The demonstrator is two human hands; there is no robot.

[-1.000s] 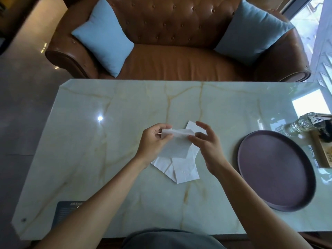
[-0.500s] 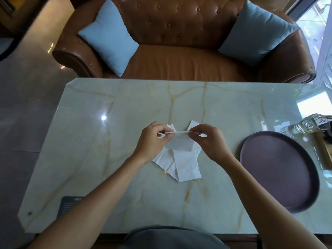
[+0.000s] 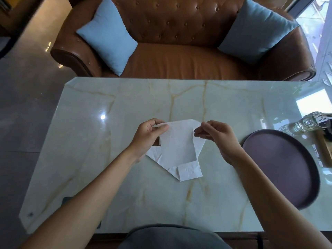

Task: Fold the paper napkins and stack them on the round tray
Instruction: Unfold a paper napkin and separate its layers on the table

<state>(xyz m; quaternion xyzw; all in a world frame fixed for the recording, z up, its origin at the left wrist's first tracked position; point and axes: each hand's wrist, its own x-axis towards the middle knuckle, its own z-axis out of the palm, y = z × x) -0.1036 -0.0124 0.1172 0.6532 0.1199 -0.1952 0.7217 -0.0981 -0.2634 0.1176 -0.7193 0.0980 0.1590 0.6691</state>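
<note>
Folding step, first napkin (image 3: 177,141) lifted above pile (image 3: 186,172). Left hand (image 3: 150,134), right hand (image 3: 215,134) pinching top corners. Tray (image 3: 280,169) bare. Next, probably: match edges, crease.

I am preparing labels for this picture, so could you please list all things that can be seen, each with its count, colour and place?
held napkin: one, white, lifted above the table centre, pinched at its top corners.
napkin pile: count unclear, white, lying on the table under the held one.
round tray: one, dark purple-brown, on the table at the right, nothing on it.
table: one, pale marble with tan veins.
glass bottle: one, clear, lying at the right edge of the table.
sofa: one, brown leather, behind the table.
cushions: two, light blue, one at each end of the sofa.
left hand: one, pinches the left corner.
right hand: one, pinches the right corner.
</note>
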